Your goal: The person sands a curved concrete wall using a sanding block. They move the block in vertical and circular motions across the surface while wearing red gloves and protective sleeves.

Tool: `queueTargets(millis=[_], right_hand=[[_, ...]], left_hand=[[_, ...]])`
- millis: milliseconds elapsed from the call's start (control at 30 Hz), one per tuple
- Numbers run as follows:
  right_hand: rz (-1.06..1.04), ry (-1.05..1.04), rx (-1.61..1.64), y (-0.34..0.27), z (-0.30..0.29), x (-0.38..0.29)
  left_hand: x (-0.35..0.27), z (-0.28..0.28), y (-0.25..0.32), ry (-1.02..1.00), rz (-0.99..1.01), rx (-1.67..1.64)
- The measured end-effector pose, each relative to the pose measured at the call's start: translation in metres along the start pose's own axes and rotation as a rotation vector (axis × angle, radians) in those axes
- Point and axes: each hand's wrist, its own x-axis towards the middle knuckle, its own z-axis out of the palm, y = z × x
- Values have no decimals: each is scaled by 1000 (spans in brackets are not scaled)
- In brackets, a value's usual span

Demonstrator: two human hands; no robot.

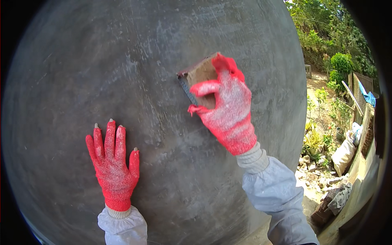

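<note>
A dark grey cement-plastered wall (70, 82) with pale scuffs and scratches fills most of the head view. My left hand (115, 171), in a dusty red knit glove with bare fingertips showing, rests flat against it at lower left with fingers spread. On the right, my right hand (231, 105) wears a matching glove, worn through at the fingers. It grips a flat tan block (200, 73) against the wall, seemingly wrapped in sandpaper. A dark edge shows on the block's left side. The palm side and some fingertips are hidden.
The wall ends at the right. Beyond it lie loose rocks (312, 176), a stuffed white sack (343, 153), potted and garden plants (315, 137), and a low wall (358, 183). A blue tarp piece (367, 95) hangs farther back, with trees behind.
</note>
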Motion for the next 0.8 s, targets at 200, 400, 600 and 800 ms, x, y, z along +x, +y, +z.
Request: queueTargets(millis=[200,400,600,800], right_hand=[[17,44,-92,-7,2,-10],[366,-310,55,-29,-30,-231],[73,-231,190,-50,-1,-65],[-1,43,-45,-55,19,12]], left_hand=[[-1,3,1,-20,-14,-22],[5,4,2,29,-2,-24],[-10,7,-9,165,15,-62],[-72,11,45,271,-12,-313]])
